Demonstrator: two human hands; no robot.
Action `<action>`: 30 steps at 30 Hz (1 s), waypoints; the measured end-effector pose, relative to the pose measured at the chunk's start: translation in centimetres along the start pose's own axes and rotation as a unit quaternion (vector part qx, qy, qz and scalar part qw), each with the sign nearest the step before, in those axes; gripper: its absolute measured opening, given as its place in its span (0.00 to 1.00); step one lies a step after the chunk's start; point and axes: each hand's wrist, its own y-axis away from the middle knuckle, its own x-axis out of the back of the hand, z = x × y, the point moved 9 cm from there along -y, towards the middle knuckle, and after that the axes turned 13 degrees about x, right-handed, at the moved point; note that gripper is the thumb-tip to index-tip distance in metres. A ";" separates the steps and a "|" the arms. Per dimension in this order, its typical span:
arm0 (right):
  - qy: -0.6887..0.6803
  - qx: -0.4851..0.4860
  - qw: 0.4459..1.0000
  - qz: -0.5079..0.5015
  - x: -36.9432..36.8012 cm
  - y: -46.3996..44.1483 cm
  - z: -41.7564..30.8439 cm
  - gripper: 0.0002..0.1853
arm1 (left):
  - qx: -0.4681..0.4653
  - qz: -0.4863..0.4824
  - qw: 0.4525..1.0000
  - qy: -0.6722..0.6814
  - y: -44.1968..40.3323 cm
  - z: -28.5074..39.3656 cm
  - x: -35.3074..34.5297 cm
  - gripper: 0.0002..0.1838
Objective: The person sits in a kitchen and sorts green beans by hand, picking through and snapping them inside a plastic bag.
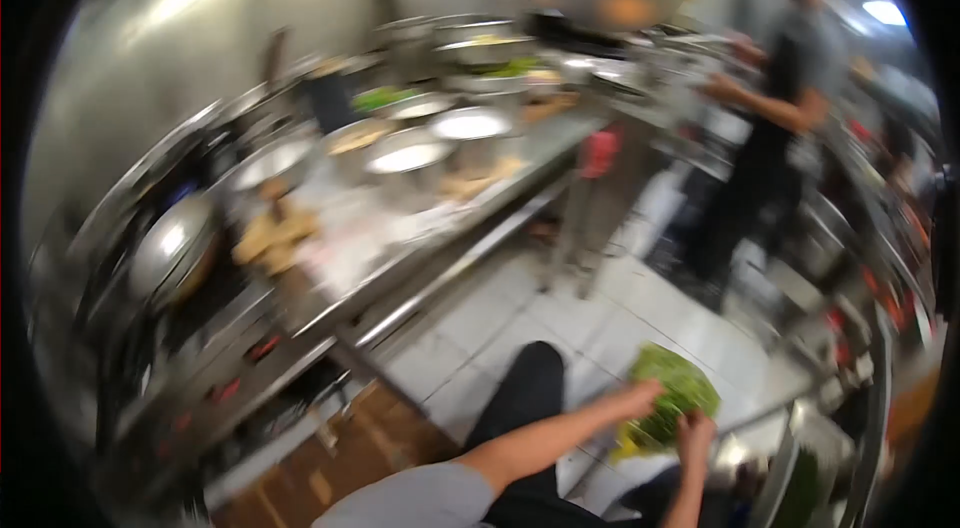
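A clear plastic bag of leafy greens [672,380] hangs in front of me above the tiled floor, with a yellow patch at its lower left. My left hand [643,398], at the end of an outstretched arm, is closed on the bag's left side. Closed as well, my right hand [697,428] grips its lower right edge. Blur hides the single fingers of both hands. What the greens are exactly cannot be made out.
Along the left runs a steel counter [400,263] with several metal pots [408,156] and a wok [172,246]. A co-worker [775,108] in a dark apron stands ahead to the right. Metal shelving [880,398] lines the right. Brown cardboard [370,443] lies at lower left.
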 end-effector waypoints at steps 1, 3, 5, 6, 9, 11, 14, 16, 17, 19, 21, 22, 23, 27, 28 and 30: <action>0.003 0.014 1.000 0.012 -0.7 -0.1 1.2 0.07 | -0.006 0.002 1.000 -0.014 0.0 0.6 0.0 0.24; -0.028 0.041 0.999 -0.022 -1.5 -0.7 2.0 0.06 | -0.049 0.074 0.996 0.013 0.6 0.9 0.3 0.17; -0.039 0.063 0.996 -0.043 -2.8 -1.2 5.7 0.07 | -0.073 0.142 0.987 0.031 1.4 0.3 -0.1 0.19; -0.030 0.062 0.995 -0.074 -3.6 -2.0 7.0 0.08 | -0.051 0.103 0.992 0.047 1.7 0.6 0.2 0.20; -0.109 0.124 0.980 -0.110 -3.1 -1.5 0.0 0.25 | -0.015 0.064 0.995 0.075 -0.5 -2.4 -3.6 0.20; 0.010 0.085 0.994 -0.067 -2.5 -1.5 -0.2 0.21 | 0.007 0.058 0.993 0.100 0.7 -2.5 -2.8 0.21; 0.039 0.041 0.997 -0.053 -2.2 -2.3 -0.3 0.19 | 0.023 0.094 0.993 0.074 4.4 0.9 1.3 0.24; 0.042 0.091 0.995 -0.005 -2.9 -3.1 -0.8 0.17 | 0.062 0.084 0.988 0.116 3.7 -0.2 0.7 0.25; -0.095 0.049 0.994 0.024 -4.9 -4.1 2.0 0.14 | 0.059 0.123 0.978 0.161 3.2 -1.5 1.3 0.24; -0.218 0.064 0.974 0.014 -6.8 -4.4 6.2 0.13 | 0.041 0.269 0.924 0.268 4.9 -1.1 3.7 0.26; -0.254 0.021 0.967 -0.018 -7.8 -3.8 4.1 0.13 | 0.169 0.108 0.956 0.215 5.6 -1.1 6.3 0.20; -0.090 0.028 0.994 -0.051 -6.9 -3.3 2.6 0.15 | 0.138 0.120 0.963 0.200 4.8 -1.7 6.1 0.17; -0.123 0.024 0.989 -0.080 -7.6 -3.1 3.6 0.17 | 0.122 0.131 0.965 0.192 4.3 -2.2 6.3 0.14; -0.393 -0.088 0.906 -0.133 -7.6 -0.6 -2.4 0.17 | 0.198 0.091 0.875 0.431 5.0 -3.8 6.5 0.11; -0.369 -0.058 0.916 -0.143 -7.7 -0.1 -2.5 0.17 | 0.175 0.085 0.862 0.468 5.7 -2.7 6.8 0.12; -0.374 -0.085 0.914 -0.136 -7.4 0.6 -3.1 0.14 | 0.150 0.089 0.865 0.470 5.6 -2.1 6.5 0.11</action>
